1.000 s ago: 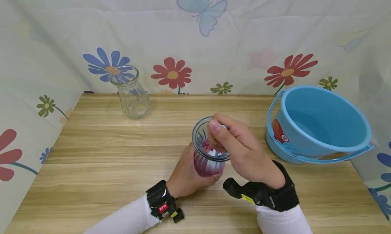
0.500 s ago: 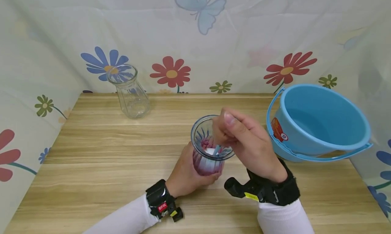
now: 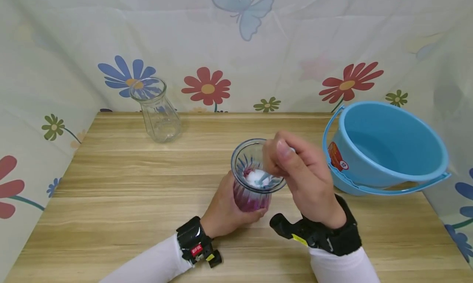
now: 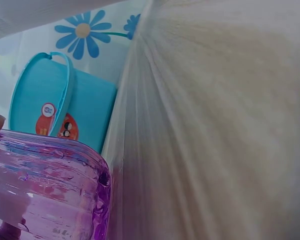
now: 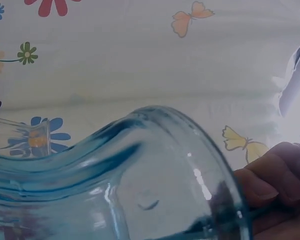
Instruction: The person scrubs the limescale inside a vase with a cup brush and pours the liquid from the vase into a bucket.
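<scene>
A glass vase (image 3: 252,201), blue at the flared rim and purple toward the base, leans over the table. My left hand (image 3: 230,213) grips its lower body. Fingers and thumb of my right hand (image 3: 304,174) curl over the blue handle of a sponge bottle brush (image 3: 255,178), whose white head is down inside the vase. Most of the handle is hidden by the hand. The left wrist view has the purple vase base (image 4: 50,190) close up. In the right wrist view, the handle passes behind the clear blue rim (image 5: 165,150) to the right fingers (image 5: 270,175).
A second, clear glass vase (image 3: 162,123) stands upright at the back left of the wooden table (image 3: 111,192). At the right is a light blue bucket (image 3: 343,143) with its handle lowered. A flower-printed curtain (image 3: 295,36) encloses the table's back and sides.
My right hand has shifted right and slightly up from the vase's mouth, then dipped a little. The brush's white head shows more clearly inside. The left hand keeps its grip.
</scene>
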The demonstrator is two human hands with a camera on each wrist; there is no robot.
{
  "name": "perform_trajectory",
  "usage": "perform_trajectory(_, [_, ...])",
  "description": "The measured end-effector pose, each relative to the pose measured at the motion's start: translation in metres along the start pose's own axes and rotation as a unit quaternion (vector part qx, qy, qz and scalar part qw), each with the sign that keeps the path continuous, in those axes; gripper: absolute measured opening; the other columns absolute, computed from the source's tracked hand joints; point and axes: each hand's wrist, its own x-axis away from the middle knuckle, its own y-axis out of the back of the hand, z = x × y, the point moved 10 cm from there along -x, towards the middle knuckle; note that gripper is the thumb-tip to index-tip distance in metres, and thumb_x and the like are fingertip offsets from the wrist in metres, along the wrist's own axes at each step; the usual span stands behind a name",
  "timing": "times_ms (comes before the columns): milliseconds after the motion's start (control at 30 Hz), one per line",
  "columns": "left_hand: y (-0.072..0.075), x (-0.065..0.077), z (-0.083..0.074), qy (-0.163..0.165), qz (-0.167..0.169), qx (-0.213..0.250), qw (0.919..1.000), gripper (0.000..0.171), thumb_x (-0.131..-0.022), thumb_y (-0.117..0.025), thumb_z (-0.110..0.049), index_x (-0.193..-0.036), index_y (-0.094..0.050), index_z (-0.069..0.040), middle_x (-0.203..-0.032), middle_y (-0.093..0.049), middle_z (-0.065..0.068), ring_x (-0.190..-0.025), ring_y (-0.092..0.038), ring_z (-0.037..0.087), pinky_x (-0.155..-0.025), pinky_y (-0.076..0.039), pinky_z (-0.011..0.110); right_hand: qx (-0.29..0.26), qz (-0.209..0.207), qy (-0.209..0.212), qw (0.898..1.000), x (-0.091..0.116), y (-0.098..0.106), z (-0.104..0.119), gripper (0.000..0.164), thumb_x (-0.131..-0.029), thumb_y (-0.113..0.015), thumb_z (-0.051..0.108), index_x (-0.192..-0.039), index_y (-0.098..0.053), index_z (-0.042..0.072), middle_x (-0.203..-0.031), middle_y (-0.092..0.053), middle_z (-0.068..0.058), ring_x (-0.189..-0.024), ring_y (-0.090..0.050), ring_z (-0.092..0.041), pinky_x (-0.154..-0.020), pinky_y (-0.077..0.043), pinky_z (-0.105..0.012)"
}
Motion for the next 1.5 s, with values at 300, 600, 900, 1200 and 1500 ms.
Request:
perform_trajectory(300, [0.007,0.0,-0.026,-0.003,-0.008,0.002,1.0,0.095,-0.07,-0.094,-0.013,-0.147,-0.037,-0.015,-0.138,-0.055,0.004,-0.126,-0.056,0.018,-0.112,-0.049,0.039,0.087,0.03,-0.067,0.993,-0.001,-0.006,-0.015,0.033,-0.111,-0.035,0.009,-0.079,-0.044,0.008,-0.069,-0.038,-0.001,-0.061,-0.038,-0.015,-0.053,-0.033,-0.032])
perform_trajectory(600, [0.002,0.001,0.0,-0.023,-0.018,-0.007,0.9996,0.1,-0.07,-0.096,-0.029,-0.15,-0.035,-0.029,-0.139,-0.053,-0.005,-0.127,-0.056,0.014,-0.111,-0.049,0.037,0.134,0.069,-0.138,0.979,0.003,-0.012,-0.025,0.03,-0.112,-0.037,0.013,-0.085,-0.048,0.009,-0.074,-0.044,-0.002,-0.07,-0.047,-0.02,-0.063,-0.042,-0.033])
perform_trajectory(900, [0.0,0.001,0.004,-0.006,-0.006,0.005,1.0,0.101,-0.072,-0.095,-0.033,-0.15,-0.032,-0.035,-0.141,-0.051,-0.01,-0.128,-0.055,0.011,-0.112,-0.048,0.037,0.059,0.038,-0.053,0.996,-0.002,-0.008,-0.009,0.032,-0.112,-0.032,0.009,-0.082,-0.043,0.006,-0.072,-0.037,-0.003,-0.064,-0.038,-0.017,-0.056,-0.032,-0.034])
perform_trajectory(1200, [0.0,0.002,0.005,0.002,-0.005,-0.021,0.9998,0.1,-0.073,-0.094,-0.036,-0.151,-0.032,-0.033,-0.142,-0.051,-0.007,-0.127,-0.054,0.014,-0.11,-0.05,0.04,-0.044,-0.013,0.039,0.998,0.003,0.006,0.003,0.033,-0.11,-0.03,0.009,-0.079,-0.037,0.003,-0.07,-0.034,-0.004,-0.064,-0.039,-0.018,-0.059,-0.032,-0.032])
perform_trajectory(1500, [-0.001,0.001,0.004,-0.006,-0.005,-0.01,0.9999,0.099,-0.073,-0.093,-0.037,-0.152,-0.033,-0.031,-0.142,-0.051,-0.007,-0.127,-0.055,0.014,-0.111,-0.049,0.04,-0.027,-0.009,0.038,0.999,-0.001,0.001,0.002,0.032,-0.109,-0.031,0.01,-0.078,-0.038,0.004,-0.069,-0.033,-0.004,-0.063,-0.036,-0.018,-0.057,-0.03,-0.032])
